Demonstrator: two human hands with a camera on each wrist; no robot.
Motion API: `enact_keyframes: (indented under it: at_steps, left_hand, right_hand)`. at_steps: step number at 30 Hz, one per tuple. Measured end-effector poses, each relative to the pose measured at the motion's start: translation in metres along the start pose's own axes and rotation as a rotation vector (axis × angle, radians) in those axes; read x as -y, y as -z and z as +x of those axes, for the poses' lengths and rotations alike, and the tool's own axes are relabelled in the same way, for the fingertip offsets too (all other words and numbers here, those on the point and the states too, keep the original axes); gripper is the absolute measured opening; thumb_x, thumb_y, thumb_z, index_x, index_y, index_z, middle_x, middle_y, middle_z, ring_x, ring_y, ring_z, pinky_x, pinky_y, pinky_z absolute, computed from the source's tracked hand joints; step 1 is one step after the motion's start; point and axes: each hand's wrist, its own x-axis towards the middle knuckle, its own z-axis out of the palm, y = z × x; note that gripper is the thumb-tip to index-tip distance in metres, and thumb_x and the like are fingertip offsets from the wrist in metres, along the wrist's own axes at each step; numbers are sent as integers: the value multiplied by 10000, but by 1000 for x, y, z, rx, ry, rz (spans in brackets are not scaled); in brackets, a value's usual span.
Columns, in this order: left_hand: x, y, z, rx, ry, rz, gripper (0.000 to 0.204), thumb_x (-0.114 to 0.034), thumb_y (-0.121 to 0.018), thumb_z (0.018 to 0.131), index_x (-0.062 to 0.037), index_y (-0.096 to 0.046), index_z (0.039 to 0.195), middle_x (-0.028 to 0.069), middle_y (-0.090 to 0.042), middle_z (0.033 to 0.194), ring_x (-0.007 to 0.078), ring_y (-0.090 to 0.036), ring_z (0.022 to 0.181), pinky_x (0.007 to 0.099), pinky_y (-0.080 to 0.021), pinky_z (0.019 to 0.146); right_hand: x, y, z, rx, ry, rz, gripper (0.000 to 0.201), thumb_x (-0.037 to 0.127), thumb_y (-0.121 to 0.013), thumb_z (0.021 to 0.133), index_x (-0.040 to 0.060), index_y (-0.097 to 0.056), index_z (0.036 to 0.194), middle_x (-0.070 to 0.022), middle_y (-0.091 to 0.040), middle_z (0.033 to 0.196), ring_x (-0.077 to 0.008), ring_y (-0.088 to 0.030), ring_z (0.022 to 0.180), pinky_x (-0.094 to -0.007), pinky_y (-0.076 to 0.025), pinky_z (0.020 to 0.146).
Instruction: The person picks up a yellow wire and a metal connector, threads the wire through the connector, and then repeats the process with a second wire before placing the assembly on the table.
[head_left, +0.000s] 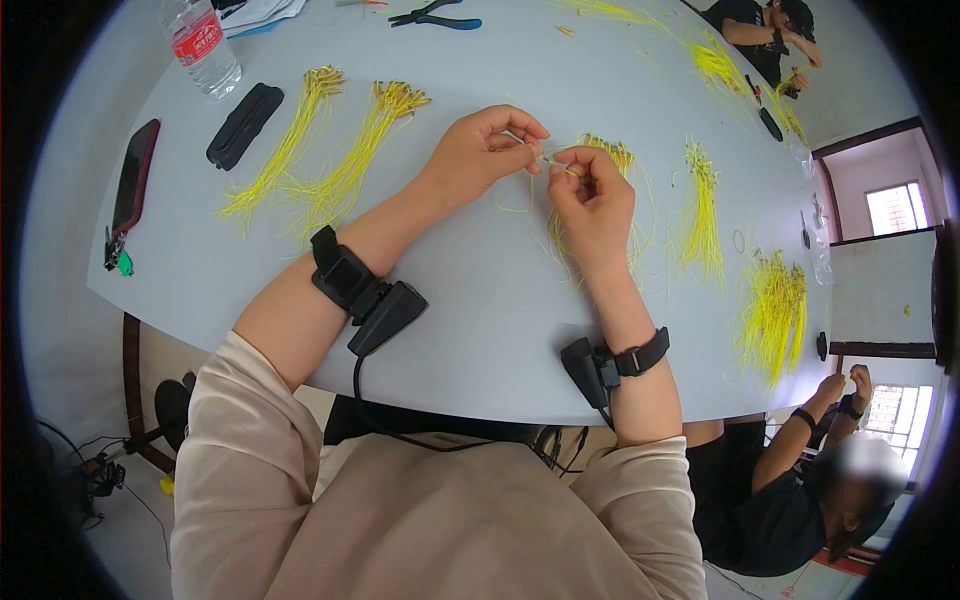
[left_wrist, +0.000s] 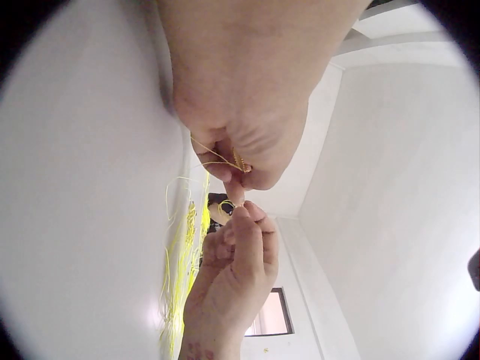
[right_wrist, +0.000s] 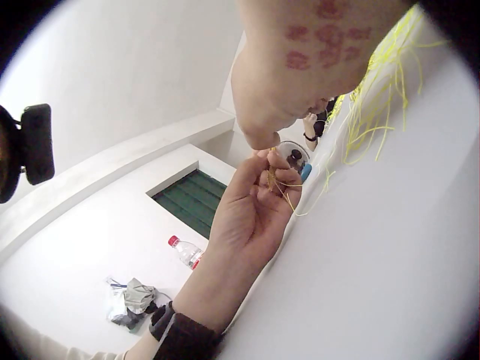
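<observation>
Over the table, my two hands meet fingertip to fingertip. The left hand [head_left: 475, 158] holds a small gold-coloured ridged piece [left_wrist: 240, 161] in its curled fingers, and thin yellow string [right_wrist: 292, 186] trails from it in the right wrist view. Thumb and forefinger of the right hand [head_left: 598, 210] pinch the string's end close to the left fingertips; a small loop of it shows there in the left wrist view. Partly hidden behind the right hand lies a bundle of yellow strings with gold ends [head_left: 615, 153].
Two similar bundles [head_left: 345, 165] lie to the left, and more yellow strings [head_left: 703, 215] to the right. A black case [head_left: 245, 125], a phone [head_left: 136, 178], a water bottle [head_left: 205, 55] and blue-handled pliers [head_left: 437, 18] are on the table. Other people [head_left: 770, 40] work around it.
</observation>
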Motion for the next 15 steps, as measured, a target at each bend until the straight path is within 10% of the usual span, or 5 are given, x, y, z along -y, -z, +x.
enact_keyframes:
  at_steps: [15]
  left_hand:
    - [-3,-1,-1,8,19,-4,203,-85,-578,845,-7,-550,1029,32,-576,892,97,-575,801,228,-455,759]
  right_hand:
    - [-2,-1,0,13,2,10,59,26,-625,744,27,-610,801,28,-418,570,-49,-380,524,-201,-336,472]
